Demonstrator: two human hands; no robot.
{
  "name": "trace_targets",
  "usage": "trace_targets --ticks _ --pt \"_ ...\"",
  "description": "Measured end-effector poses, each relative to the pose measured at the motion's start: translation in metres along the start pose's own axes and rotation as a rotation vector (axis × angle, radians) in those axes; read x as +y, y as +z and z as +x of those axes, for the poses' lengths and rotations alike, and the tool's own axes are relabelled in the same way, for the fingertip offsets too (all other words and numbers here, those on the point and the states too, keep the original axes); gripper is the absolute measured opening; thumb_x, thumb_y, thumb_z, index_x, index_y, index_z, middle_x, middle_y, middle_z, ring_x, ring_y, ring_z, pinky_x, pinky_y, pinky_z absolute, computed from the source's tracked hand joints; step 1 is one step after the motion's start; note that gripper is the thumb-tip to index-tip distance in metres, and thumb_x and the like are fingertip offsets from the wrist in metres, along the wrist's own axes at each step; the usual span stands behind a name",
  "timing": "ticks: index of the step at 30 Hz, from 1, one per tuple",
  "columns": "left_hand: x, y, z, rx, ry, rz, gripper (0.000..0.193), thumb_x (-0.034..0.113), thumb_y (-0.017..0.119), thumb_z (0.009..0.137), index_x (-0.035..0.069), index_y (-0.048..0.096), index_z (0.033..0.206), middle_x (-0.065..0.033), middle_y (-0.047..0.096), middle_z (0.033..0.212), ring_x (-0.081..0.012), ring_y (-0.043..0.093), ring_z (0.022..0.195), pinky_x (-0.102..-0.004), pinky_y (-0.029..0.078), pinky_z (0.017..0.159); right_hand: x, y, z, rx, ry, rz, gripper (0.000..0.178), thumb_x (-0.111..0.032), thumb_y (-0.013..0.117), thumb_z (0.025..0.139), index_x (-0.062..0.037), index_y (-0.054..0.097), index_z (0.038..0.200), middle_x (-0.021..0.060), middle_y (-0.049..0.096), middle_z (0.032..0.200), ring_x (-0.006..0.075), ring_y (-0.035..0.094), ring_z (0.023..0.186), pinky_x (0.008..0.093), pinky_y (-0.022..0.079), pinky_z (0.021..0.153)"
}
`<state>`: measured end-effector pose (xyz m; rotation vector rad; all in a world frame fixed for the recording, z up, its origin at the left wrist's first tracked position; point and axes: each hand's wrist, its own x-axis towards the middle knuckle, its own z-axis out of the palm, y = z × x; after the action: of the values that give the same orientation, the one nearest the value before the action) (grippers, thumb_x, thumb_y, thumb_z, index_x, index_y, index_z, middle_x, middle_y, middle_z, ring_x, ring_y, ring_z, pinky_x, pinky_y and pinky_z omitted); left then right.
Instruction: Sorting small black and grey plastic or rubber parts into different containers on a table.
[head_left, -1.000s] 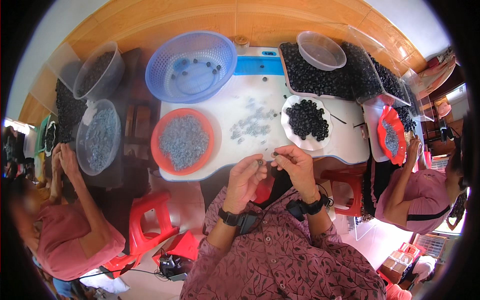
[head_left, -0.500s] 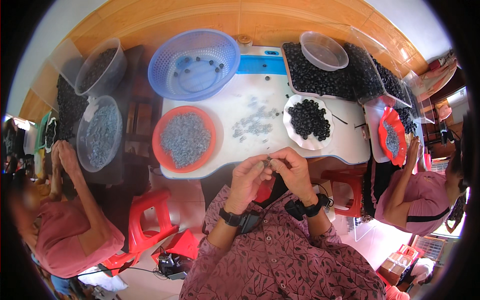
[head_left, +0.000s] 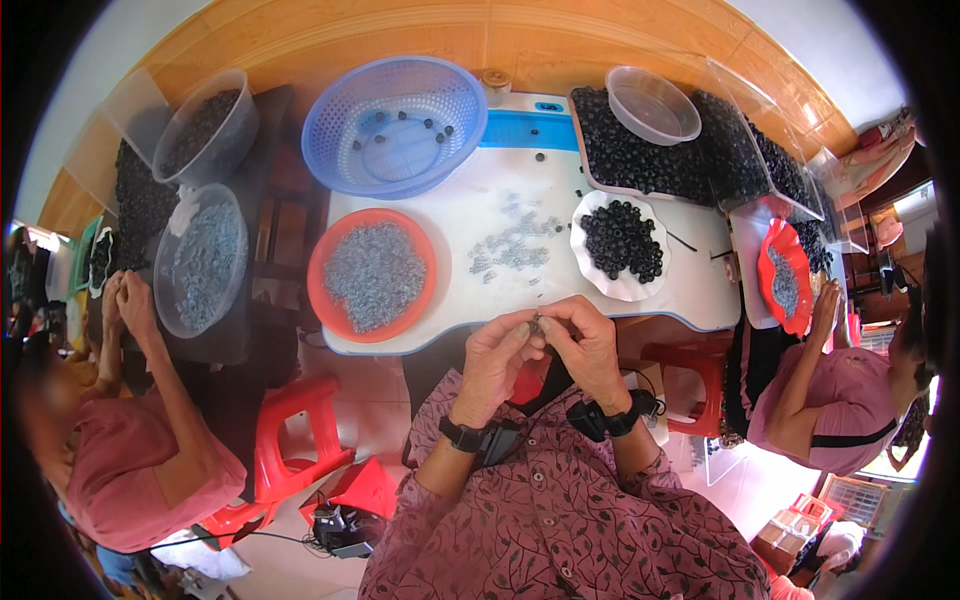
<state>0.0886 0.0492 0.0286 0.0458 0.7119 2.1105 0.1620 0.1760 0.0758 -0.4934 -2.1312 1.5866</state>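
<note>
My left hand and my right hand meet just in front of the table's near edge. Thumbs and fingertips of both pinch a small dark piece, mostly covered, so its exact kind does not show. Beyond them, small clear pieces lie scattered on the white table. An orange-red bowl heaped with similar clear pieces stands to the left. On the right sits a white wavy-rimmed plate holding black ring-shaped pieces.
A blue basket with several black pieces stands at the back left. A tray of black pieces, topped by a clear bowl, fills the back right. One person works on the left, another on the right. Red stools flank me.
The view has shifted slightly. My hands stay together on the small dark piece, with only slight finger movement. Bowls, basket and plate keep their places on the table.
</note>
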Motion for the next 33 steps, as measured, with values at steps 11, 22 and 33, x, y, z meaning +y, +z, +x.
trace_targets --ticks 11,22,33 --pt "-0.002 -0.001 0.0 0.001 0.001 0.022 0.021 0.005 0.057 0.096 -0.004 0.061 0.115 -0.0107 0.067 0.093 -0.0142 0.065 0.076 -0.0254 0.055 0.072 0.0 0.0 -0.002 -0.015 0.05 -0.019 0.012 0.003 0.063 0.089 0.0013 0.066 0.1 0.0085 0.064 0.089 0.0131 0.065 0.077 0.025 0.052 0.068" --pt "-0.003 -0.007 -0.001 0.016 -0.017 -0.001 0.016 0.003 0.056 0.096 -0.003 0.062 0.11 -0.0097 0.067 0.09 -0.0138 0.065 0.074 -0.0254 0.055 0.07 -0.005 -0.003 -0.001 -0.091 -0.044 -0.095 0.02 0.006 0.063 0.086 -0.0003 0.068 0.105 0.0096 0.064 0.092 0.016 0.066 0.077 0.0254 0.052 0.066" --pt "-0.002 -0.005 -0.001 0.013 -0.031 0.025 0.015 0.005 0.055 0.097 -0.002 0.062 0.108 -0.0086 0.067 0.09 -0.0135 0.064 0.075 -0.0256 0.054 0.07 0.001 -0.002 -0.004 -0.075 0.004 0.006 0.018 0.005 0.066 0.086 -0.0004 0.069 0.103 0.0071 0.063 0.092 0.0114 0.064 0.077 0.0229 0.051 0.067"
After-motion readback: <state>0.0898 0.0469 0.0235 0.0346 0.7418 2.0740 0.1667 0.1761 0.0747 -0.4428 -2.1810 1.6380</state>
